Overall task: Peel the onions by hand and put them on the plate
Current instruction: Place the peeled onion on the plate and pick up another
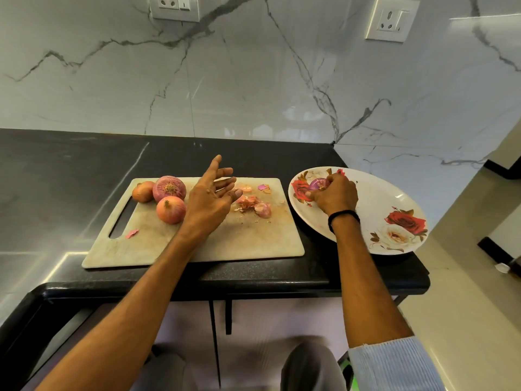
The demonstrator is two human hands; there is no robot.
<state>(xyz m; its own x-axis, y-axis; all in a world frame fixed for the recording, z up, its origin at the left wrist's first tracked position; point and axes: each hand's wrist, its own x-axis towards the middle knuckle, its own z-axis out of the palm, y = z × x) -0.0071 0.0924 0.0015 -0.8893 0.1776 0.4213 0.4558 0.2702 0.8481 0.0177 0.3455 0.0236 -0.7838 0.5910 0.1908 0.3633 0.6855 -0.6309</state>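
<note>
The right hand's fingers (pixel 332 180) are curling down over a peeled purple onion (pixel 318 184) and clamping it from above, bringing it to the far left part of the plate (pixel 394 198). The hand is covering the onion's underside, so I cannot tell whether it is already touching the plate. The right hand (pixel 335 196) is hanging low over the plate, with a black band (pixel 344 216) circling its wrist. The left hand's fingers (pixel 222 180) are spreading apart and straight, holding nothing. The left hand (pixel 210 197) is hovering over the middle of the cutting board (pixel 253 241), probably waiting to reach for the next onion. Three unpeeled onions (pixel 169 188) are sitting bunched at the board's far left corner, touching one another, within easy reach of that free hand. The loose skins (pixel 252 204) are lying in a small heap just to its right, and one pink scrap (pixel 132 233) is lying beside the handle slot. It looks as if the board is serving as the waste area, so the plate is receiving only cleaned onions. Board and plate are sitting side by side on the black surface (pixel 70 176). No brand or writing is showing: the plate is carrying only red and white roses, and the wall sockets (pixel 392 19) are showing no readable marking.
</note>
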